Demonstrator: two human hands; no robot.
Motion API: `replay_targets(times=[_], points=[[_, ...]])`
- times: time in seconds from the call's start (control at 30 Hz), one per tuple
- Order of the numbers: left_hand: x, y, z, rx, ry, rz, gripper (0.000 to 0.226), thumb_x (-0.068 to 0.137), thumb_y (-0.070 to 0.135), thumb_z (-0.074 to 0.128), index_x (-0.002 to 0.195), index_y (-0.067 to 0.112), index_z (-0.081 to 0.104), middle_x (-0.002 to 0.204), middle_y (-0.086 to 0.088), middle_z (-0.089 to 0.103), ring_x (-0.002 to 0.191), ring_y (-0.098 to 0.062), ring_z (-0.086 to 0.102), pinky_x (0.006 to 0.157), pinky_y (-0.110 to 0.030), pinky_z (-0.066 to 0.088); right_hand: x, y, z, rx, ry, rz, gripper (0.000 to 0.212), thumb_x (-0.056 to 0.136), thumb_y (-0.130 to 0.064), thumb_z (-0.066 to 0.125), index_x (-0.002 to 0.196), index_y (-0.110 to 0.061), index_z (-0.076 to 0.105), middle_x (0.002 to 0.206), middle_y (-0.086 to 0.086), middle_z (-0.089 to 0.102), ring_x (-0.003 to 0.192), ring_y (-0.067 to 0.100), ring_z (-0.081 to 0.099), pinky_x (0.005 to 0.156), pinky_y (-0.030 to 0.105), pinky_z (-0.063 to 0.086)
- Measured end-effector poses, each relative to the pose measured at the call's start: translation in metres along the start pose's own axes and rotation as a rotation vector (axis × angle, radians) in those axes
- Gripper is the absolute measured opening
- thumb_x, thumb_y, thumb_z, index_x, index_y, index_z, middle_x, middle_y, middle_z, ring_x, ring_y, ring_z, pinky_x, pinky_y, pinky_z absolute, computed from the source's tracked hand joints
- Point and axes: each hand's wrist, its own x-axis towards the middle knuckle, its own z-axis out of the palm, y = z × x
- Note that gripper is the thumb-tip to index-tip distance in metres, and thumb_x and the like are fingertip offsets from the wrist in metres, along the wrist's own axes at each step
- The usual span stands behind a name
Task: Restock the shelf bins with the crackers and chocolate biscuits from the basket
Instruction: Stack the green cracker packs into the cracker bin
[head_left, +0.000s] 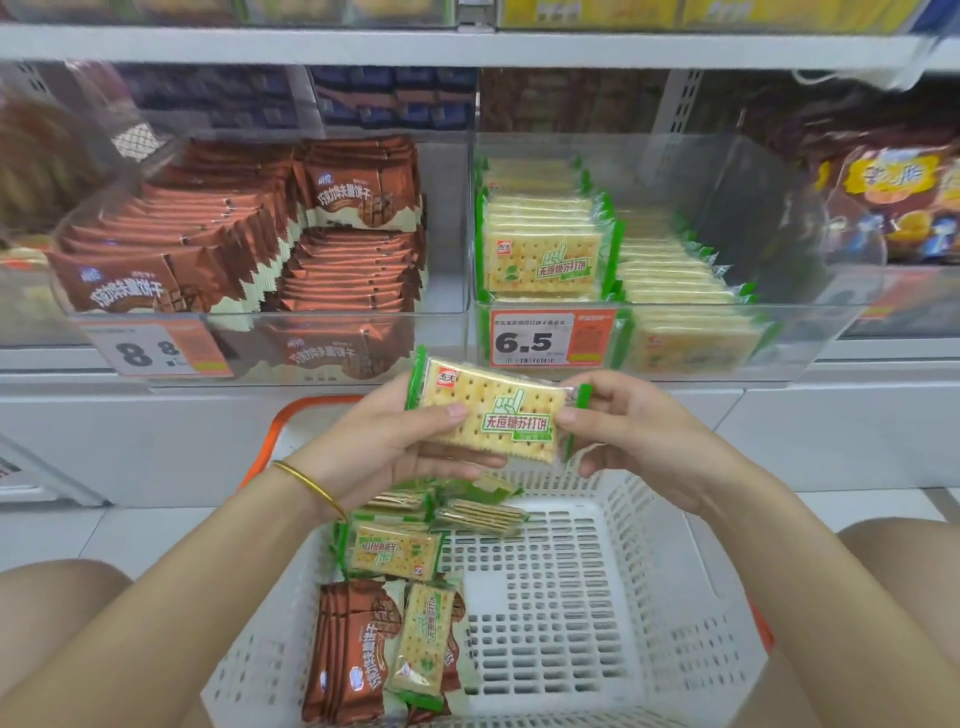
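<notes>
A green-edged cracker pack (498, 410) is held flat above the white basket (613, 597), below the shelf. My left hand (384, 441) grips its left end, thumb on top. My right hand (639, 431) pinches its right end. In the basket's left side lie several more cracker packs (397, 551) and brown chocolate biscuit packs (353, 649). On the shelf, a clear bin on the right (779, 332) holds rows of cracker packs (545, 249), with room at its right. The clear bin on the left (441, 306) is filled with chocolate biscuit packs (218, 244).
Price tags reading 8.8 (150, 351) and 6.5 (540, 338) sit on the bin fronts. Other snack bags (893, 187) fill a bin at the far right. An orange basket handle (291, 415) shows behind my left hand. My knees frame the basket.
</notes>
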Motion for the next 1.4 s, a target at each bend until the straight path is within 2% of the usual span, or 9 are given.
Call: replay_targets(times=[0.13, 0.27, 0.37, 0.47, 0.8, 1.07, 1.2, 1.3, 1.4], points=[[0.010, 0.026, 0.015, 0.261, 0.040, 0.100, 0.039, 0.086, 0.023, 0.056, 0.123, 0.013, 0.048, 0.111, -0.010, 0.069, 0.091, -0.028, 0.070, 0.073, -0.033, 0.059, -0.001, -0.021, -0.011, -0.106, 0.120, -0.169, 0.019, 0.080, 0.000, 0.068, 0.095, -0.010, 0.060, 0.073, -0.001, 0.069, 0.061, 0.011, 0.062, 0.051, 0.021, 0.046], [0.030, 0.044, 0.019, 0.776, 0.477, 0.459, 0.034, 0.088, 0.020, 0.061, 0.119, 0.019, 0.047, 0.116, 0.004, 0.055, 0.087, -0.007, 0.061, 0.079, -0.030, 0.053, 0.006, -0.063, -0.046, -0.186, 0.452, -0.369, 0.020, 0.083, -0.002, 0.067, 0.092, -0.018, 0.061, 0.078, -0.006, 0.071, 0.064, 0.004, 0.064, 0.055, 0.021, 0.050], [0.042, 0.050, 0.015, 1.118, 0.576, 0.654, 0.035, 0.086, 0.019, 0.063, 0.120, 0.015, 0.052, 0.118, 0.006, 0.044, 0.110, -0.013, 0.046, 0.099, -0.034, 0.041, 0.021, -0.085, -0.065, -0.335, 0.582, -0.394, 0.021, 0.085, -0.008, 0.069, 0.091, -0.024, 0.057, 0.082, -0.005, 0.068, 0.065, 0.003, 0.064, 0.060, 0.021, 0.051], [0.050, 0.047, 0.015, 1.314, 0.546, 0.588, 0.042, 0.088, 0.022, 0.063, 0.127, 0.013, 0.050, 0.143, -0.003, 0.034, 0.135, -0.019, 0.023, 0.110, -0.025, 0.013, 0.045, -0.087, -0.065, -0.423, 0.542, -0.349, 0.023, 0.081, -0.005, 0.072, 0.093, -0.018, 0.057, 0.085, 0.004, 0.065, 0.065, 0.009, 0.062, 0.060, 0.020, 0.049], [0.055, 0.030, 0.010, 1.468, 0.471, 0.494, 0.047, 0.090, 0.023, 0.062, 0.133, 0.015, 0.045, 0.157, -0.006, 0.010, 0.140, -0.022, 0.011, 0.114, -0.033, 0.014, 0.082, -0.075, -0.035, -0.929, 0.655, -0.188, 0.047, 0.081, -0.032, 0.074, 0.112, -0.012, 0.045, 0.093, 0.000, 0.051, 0.090, 0.024, 0.054, 0.075, 0.038, 0.045], [0.040, 0.014, 0.009, 1.486, 0.534, 0.699, 0.035, 0.084, 0.009, 0.063, 0.117, 0.013, 0.057, 0.143, -0.009, 0.040, 0.129, -0.030, 0.037, 0.102, -0.045, 0.034, 0.074, -0.065, -0.037, -0.926, 0.747, -0.252, 0.053, 0.075, -0.035, 0.078, 0.110, -0.013, 0.044, 0.106, 0.004, 0.053, 0.096, 0.025, 0.054, 0.079, 0.041, 0.047], [0.019, -0.007, -0.004, 1.481, 0.493, 0.780, 0.027, 0.082, 0.008, 0.056, 0.108, 0.013, 0.060, 0.131, -0.006, 0.051, 0.114, -0.027, 0.049, 0.092, -0.039, 0.040, 0.042, -0.061, -0.017, -0.834, 0.873, -0.530, 0.030, 0.083, -0.021, 0.071, 0.097, -0.017, 0.045, 0.092, -0.003, 0.049, 0.087, 0.020, 0.053, 0.072, 0.031, 0.041], [0.008, -0.029, -0.029, 1.532, 0.376, 0.664, 0.021, 0.084, 0.015, 0.050, 0.101, 0.015, 0.063, 0.120, -0.002, 0.057, 0.107, -0.025, 0.052, 0.087, -0.039, 0.045, 0.019, -0.027, 0.023, -0.666, 0.675, -0.576, 0.016, 0.086, -0.016, 0.063, 0.089, -0.021, 0.048, 0.078, -0.010, 0.052, 0.069, 0.008, 0.051, 0.061, 0.028, 0.042], [0.006, -0.047, -0.055, 1.595, 0.257, 0.375, 0.026, 0.085, 0.027, 0.042, 0.096, 0.020, 0.065, 0.108, 0.004, 0.061, 0.103, -0.021, 0.055, 0.083, -0.042, 0.051, 0.035, 0.037, 0.055, -0.909, 0.274, -0.279, 0.006, 0.091, -0.022, 0.055, 0.097, -0.023, 0.053, 0.083, -0.010, 0.058, 0.073, 0.008, 0.055, 0.066, 0.033, 0.047]])
